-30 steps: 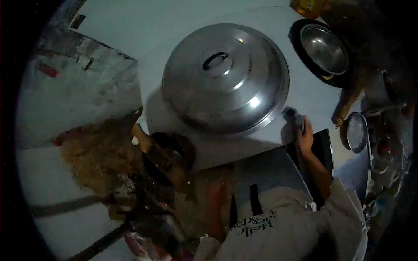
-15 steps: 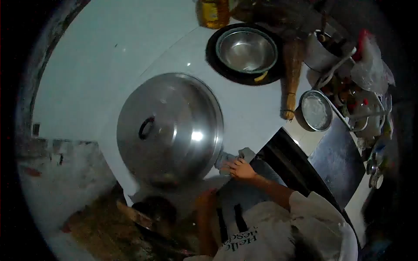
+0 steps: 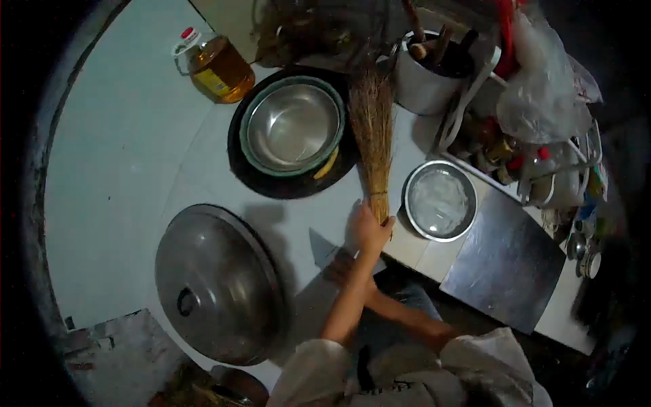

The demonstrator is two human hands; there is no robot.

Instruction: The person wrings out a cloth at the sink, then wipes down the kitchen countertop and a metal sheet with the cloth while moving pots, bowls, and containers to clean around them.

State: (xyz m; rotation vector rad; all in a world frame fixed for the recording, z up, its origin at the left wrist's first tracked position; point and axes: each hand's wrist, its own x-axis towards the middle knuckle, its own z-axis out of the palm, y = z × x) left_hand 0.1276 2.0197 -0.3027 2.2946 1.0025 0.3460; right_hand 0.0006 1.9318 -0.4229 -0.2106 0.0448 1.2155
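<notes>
My left hand (image 3: 371,229) is closed round the bound handle of a straw whisk broom (image 3: 373,136), which lies with its bristles pointing away from me. Beneath my left forearm crosses my right arm; my right hand (image 3: 341,269) is low over the white table, its fingers dark and blurred. Just beyond those fingers is a grey, pointed patch (image 3: 323,248), perhaps cloth or shadow. To the left rests a large domed metal lid (image 3: 217,285) with a dark loop handle. Right of the broom handle stands a metal bowl (image 3: 441,201) with whitish contents.
A steel basin (image 3: 293,127) sits inside a green-rimmed one on a dark round base (image 3: 261,186). An oil bottle (image 3: 220,71) stands behind. At the right are a utensil pot (image 3: 427,85), a white rack (image 3: 468,102) of bottles, a plastic bag (image 3: 546,88) and a dark metal panel (image 3: 505,258).
My left hand has come up from the table's near edge and taken hold of the broom. My right hand has shifted slightly left. The view has swung, so the things appear displaced.
</notes>
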